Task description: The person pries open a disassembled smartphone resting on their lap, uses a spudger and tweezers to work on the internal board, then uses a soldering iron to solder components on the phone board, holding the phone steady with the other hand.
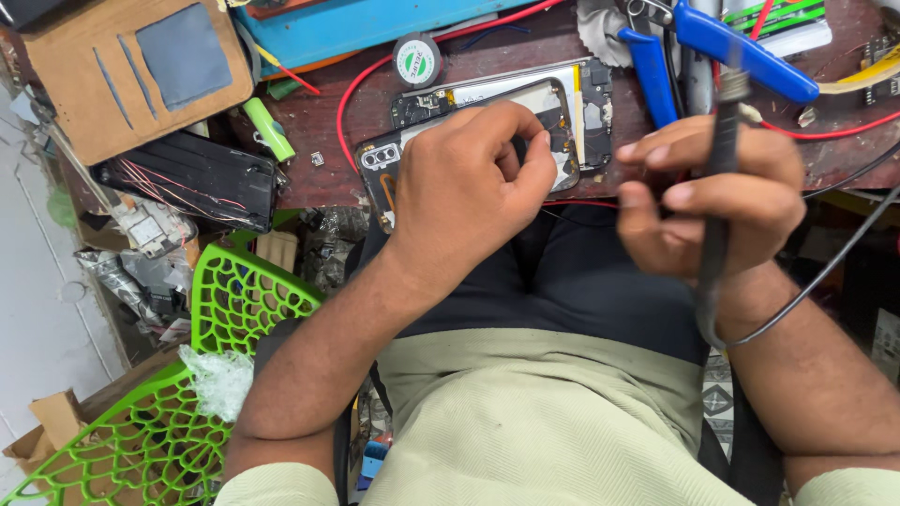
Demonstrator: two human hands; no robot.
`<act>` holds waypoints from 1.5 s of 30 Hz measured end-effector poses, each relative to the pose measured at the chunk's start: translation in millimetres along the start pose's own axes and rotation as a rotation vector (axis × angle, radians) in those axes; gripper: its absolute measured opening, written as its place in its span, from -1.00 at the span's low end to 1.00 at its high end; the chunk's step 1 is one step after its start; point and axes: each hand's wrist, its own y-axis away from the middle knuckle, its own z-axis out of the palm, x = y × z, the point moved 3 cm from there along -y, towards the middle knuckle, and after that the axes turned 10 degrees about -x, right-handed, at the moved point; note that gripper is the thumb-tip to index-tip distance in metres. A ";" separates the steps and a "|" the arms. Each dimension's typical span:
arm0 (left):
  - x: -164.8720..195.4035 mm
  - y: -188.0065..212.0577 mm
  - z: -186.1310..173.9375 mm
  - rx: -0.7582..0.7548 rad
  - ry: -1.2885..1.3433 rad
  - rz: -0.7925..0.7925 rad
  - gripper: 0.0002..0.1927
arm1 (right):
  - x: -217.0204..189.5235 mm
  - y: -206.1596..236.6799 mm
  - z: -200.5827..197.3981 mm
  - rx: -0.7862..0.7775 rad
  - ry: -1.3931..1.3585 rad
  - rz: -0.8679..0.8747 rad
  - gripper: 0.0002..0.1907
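Observation:
An opened smartphone [559, 120] with its back off lies on the brown workbench [328, 169], inner parts exposed. My left hand [469, 183] rests on it, fingertips pinched together over the phone's middle; what they pinch is too small to tell. To the right, my right hand [717, 201] grips a black soldering iron [720, 178] held upright, its tip close to the bench and its black cord looping off to the right. A second phone frame [591, 89] lies just behind the first.
Blue-handled pliers [731, 42] lie at the back right. A round solder spool [417, 61], a green cylindrical cell [269, 128], a black case with thin wires [197, 178], a cardboard piece [131, 70] and red wire [361, 84] crowd the bench. A green lattice chair [234, 309] stands at left.

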 end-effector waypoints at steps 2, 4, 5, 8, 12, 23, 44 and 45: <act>0.7 0.8 -3.8 -0.001 -0.009 -0.013 -0.91 | 2.8 8.9 -1.8 0.049 -0.023 0.063 -0.58; 2.3 1.3 -7.5 0.002 -0.018 -0.012 -0.92 | 5.8 17.0 -2.4 0.086 -0.043 0.106 -0.61; 3.3 1.8 -9.3 0.003 -0.022 -0.013 -0.92 | 7.2 20.4 -1.8 0.096 -0.047 0.114 -0.62; 7.9 2.9 -12.2 0.017 -0.032 -0.006 -0.92 | 10.5 26.7 -0.1 0.116 -0.049 0.119 -0.63; 19.6 -6.0 -8.4 0.061 -0.241 0.208 -0.87 | 12.7 28.8 0.2 0.131 -0.057 0.129 -0.63; 25.6 -30.7 11.7 -0.018 -0.529 0.358 -0.88 | 11.5 26.6 -0.7 0.144 -0.088 0.142 -0.63; 29.7 -35.4 -4.2 0.048 -0.824 0.450 -0.89 | 9.1 22.3 -1.8 0.128 -0.061 0.164 -0.64; 28.9 -34.4 -4.9 0.026 -0.832 0.433 -0.90 | 8.8 22.5 -2.2 0.121 -0.057 0.168 -0.64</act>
